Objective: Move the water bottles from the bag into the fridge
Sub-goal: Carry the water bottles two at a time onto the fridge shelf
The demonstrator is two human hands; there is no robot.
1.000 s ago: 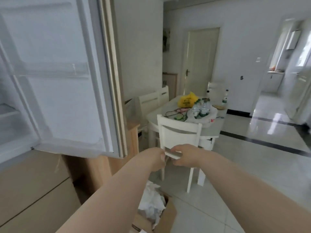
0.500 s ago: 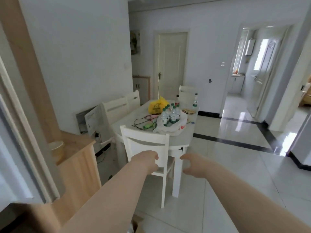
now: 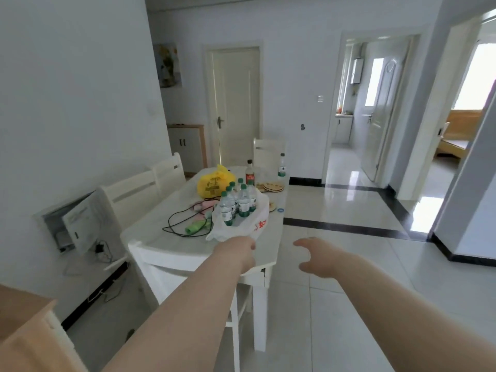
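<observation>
Head-camera view looked across a white dining table (image 3: pixel 171 245) in a pale tiled room. Both bare forearms reached forward from the near edge. The left hand (image 3: pixel 237 252) hung over the near end of the table, just short of the white plastic bag (image 3: pixel 248 224); its fingers curled under and away from the camera, so whether it was clenched or loose could not be told, and nothing showed in it. The right hand (image 3: pixel 315 257) hovered to the right of the table over the floor, fingers spread and bent, grasping nothing.

The bag sat on the right side of the tabletop with its mouth slumped open. The water bottles (image 3: pixel 237 204), clear with green caps and green labels, stood upright and packed together inside it; perhaps 6 showed, though they overlapped too much to count surely. Just beyond the bag lay a yellow bag (image 3: pixel 213 183), and to its left a black cable (image 3: pixel 178 224) looped beside a green object (image 3: pixel 197 227). At the far end stood 1 more green-labelled bottle (image 3: pixel 281 165) and a dark-capped bottle with a red label (image 3: pixel 250 171). White chairs (image 3: pixel 128 194) lined the left side of the table.
</observation>
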